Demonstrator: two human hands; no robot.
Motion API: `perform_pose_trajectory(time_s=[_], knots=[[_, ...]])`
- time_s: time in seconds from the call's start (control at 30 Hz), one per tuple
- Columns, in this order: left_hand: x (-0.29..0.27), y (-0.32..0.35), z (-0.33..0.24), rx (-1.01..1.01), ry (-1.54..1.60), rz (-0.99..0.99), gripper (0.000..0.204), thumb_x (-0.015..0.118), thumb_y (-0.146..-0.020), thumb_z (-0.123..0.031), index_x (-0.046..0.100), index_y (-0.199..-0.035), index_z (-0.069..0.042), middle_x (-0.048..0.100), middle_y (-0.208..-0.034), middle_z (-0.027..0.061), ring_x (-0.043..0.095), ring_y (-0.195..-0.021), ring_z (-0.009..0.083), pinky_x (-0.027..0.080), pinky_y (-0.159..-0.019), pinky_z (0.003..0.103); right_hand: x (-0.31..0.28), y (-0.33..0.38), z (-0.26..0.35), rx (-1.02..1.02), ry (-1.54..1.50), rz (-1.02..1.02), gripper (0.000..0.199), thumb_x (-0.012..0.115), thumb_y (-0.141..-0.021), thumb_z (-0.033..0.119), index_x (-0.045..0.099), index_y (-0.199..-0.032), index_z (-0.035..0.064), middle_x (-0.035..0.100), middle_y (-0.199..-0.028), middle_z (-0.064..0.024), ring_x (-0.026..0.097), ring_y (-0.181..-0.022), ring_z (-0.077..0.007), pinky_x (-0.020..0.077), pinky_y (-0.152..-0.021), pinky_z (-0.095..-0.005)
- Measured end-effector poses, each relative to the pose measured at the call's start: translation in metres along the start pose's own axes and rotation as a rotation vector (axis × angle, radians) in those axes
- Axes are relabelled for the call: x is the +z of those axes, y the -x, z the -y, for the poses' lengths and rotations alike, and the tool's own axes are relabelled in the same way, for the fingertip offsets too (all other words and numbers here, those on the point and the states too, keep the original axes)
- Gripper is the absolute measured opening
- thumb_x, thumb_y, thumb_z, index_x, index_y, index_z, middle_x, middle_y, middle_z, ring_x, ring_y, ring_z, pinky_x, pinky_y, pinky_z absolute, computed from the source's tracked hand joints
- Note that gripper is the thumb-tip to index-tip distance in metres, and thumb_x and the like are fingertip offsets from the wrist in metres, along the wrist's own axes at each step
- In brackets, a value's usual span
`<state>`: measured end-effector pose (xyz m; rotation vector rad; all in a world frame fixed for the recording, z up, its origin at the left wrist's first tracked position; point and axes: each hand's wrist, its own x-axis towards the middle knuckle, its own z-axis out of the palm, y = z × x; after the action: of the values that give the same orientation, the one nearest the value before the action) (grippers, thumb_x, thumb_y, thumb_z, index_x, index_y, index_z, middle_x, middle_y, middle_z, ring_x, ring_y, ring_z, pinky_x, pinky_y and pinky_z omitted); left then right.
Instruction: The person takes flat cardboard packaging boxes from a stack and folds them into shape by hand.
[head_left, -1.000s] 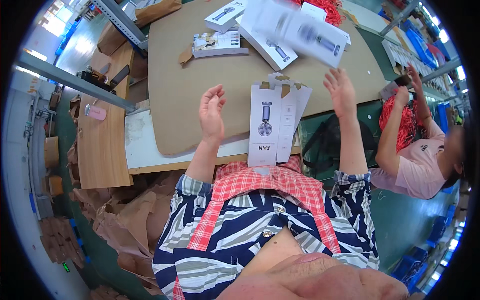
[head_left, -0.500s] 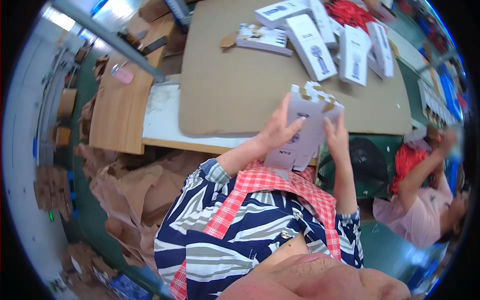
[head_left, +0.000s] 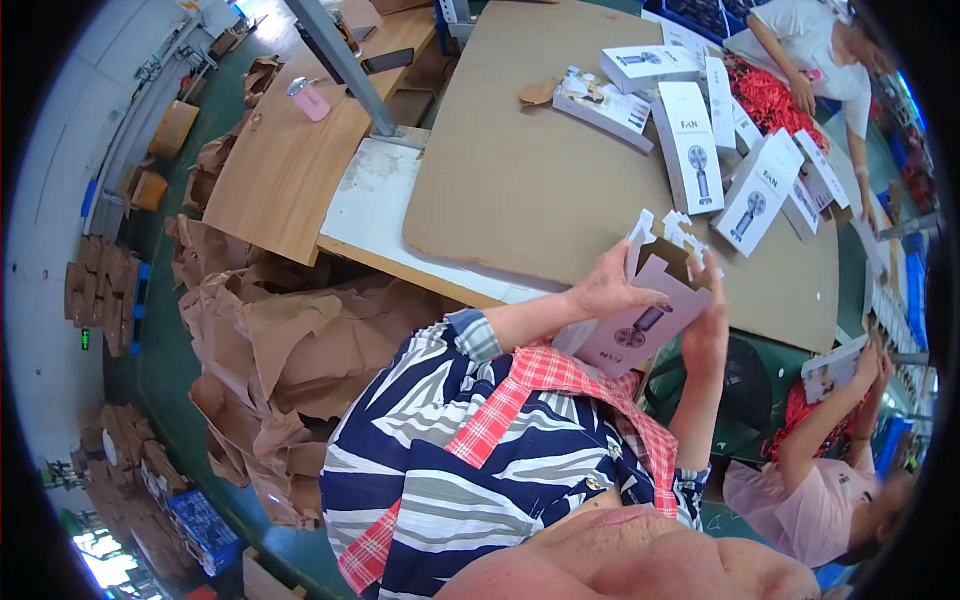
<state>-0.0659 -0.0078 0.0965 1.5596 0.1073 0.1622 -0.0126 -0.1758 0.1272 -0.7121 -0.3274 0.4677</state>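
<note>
In front of my chest I have a white carton [head_left: 645, 335], tilted, with a handheld fan pictured on it. Its upper end gapes and white end flaps [head_left: 675, 232] stick up there. The jagged row of flaps may belong to more than one carton; I cannot tell how many. My left hand [head_left: 612, 288] grips the carton's left edge, thumb across the printed face. Along the right edge, my right hand [head_left: 708, 320] is closed on it, fingertips by the flaps and slightly blurred. Beyond, several closed fan cartons [head_left: 690, 150] lie on the brown cardboard sheet [head_left: 510, 160].
Red packaged goods [head_left: 770, 95] lie behind the cartons, beside a person in white [head_left: 840, 60]. At the right, a person in pink [head_left: 800, 510] holds a carton. A metal post [head_left: 340, 65] rises at the table's left, near a pink can [head_left: 309, 100]. Crumpled brown paper [head_left: 300, 340] fills the left side.
The carton's upper end has spread open, and its printed face has turned. My right hand has shifted along its edge. The view has swung, so the table sits farther right and lower.
</note>
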Motion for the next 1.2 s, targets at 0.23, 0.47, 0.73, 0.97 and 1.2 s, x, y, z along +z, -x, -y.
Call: perform_pose_trajectory(time_s=[0.23, 0.47, 0.73, 0.97, 1.2], knots=[[-0.002, -0.003, 0.015, -0.099, 0.261, 0.061, 0.041, 0.054, -0.082, -0.015, 0.045, -0.119, 0.001, 0.052, -0.105, 0.0116, 0.049, -0.098, 0.0166, 0.040, -0.087, 0.030, -0.008, 0.000, -0.012, 0.180, 0.569, -0.159, 0.041, 0.049, -0.090, 0.009, 0.043, -0.129, -0.0031, 0.050, -0.124, -0.0113, 0.048, -0.113, -0.0196, 0.0382, -0.095, -0.0313], [-0.016, -0.016, -0.009, -0.330, 0.607, 0.294, 0.051, 0.045, -0.079, 0.001, 0.038, -0.130, -0.001, 0.047, -0.122, 0.0122, 0.047, -0.113, 0.0189, 0.038, -0.097, 0.032, -0.046, 0.013, -0.005, 0.430, 0.364, -0.256, 0.046, 0.049, -0.091, 0.011, 0.038, -0.134, -0.0022, 0.055, -0.119, -0.0073, 0.053, -0.105, -0.0168, 0.0415, -0.091, -0.0300], [-0.009, -0.017, 0.020, -0.286, 0.762, 0.340, 0.027, 0.047, -0.073, 0.007, 0.059, -0.093, -0.006, 0.055, -0.105, 0.0091, 0.056, -0.094, 0.0163, 0.048, -0.076, 0.028, -0.025, 0.013, 0.010, 0.216, 0.710, 0.096, 0.027, 0.049, -0.092, 0.012, 0.060, -0.113, -0.0006, 0.060, -0.113, -0.0073, 0.053, -0.105, -0.0149, 0.0393, -0.092, -0.0273], [-0.007, -0.013, 0.022, -0.347, 0.505, 0.456, 0.024, 0.042, -0.077, 0.003, 0.064, -0.086, -0.002, 0.059, -0.114, 0.0130, 0.055, -0.099, 0.0164, 0.043, -0.086, 0.027, 0.015, -0.010, 0.051, 0.535, 1.457, 0.405, 0.038, 0.060, -0.085, 0.023, 0.056, -0.116, 0.0000, 0.064, -0.100, -0.0175, 0.062, -0.088, -0.0250, 0.0474, -0.080, -0.0353], [-0.013, -0.014, 0.004, -0.292, 0.516, 0.349, 0.026, 0.046, -0.083, 0.001, 0.057, -0.106, 0.001, 0.057, -0.120, 0.0132, 0.054, -0.105, 0.0171, 0.043, -0.092, 0.029, 0.007, -0.016, 0.043, 0.340, 1.290, 0.368, 0.052, 0.067, -0.080, 0.023, 0.051, -0.123, 0.0017, 0.060, -0.113, -0.0174, 0.058, -0.100, -0.0288, 0.0445, -0.088, -0.0353]])
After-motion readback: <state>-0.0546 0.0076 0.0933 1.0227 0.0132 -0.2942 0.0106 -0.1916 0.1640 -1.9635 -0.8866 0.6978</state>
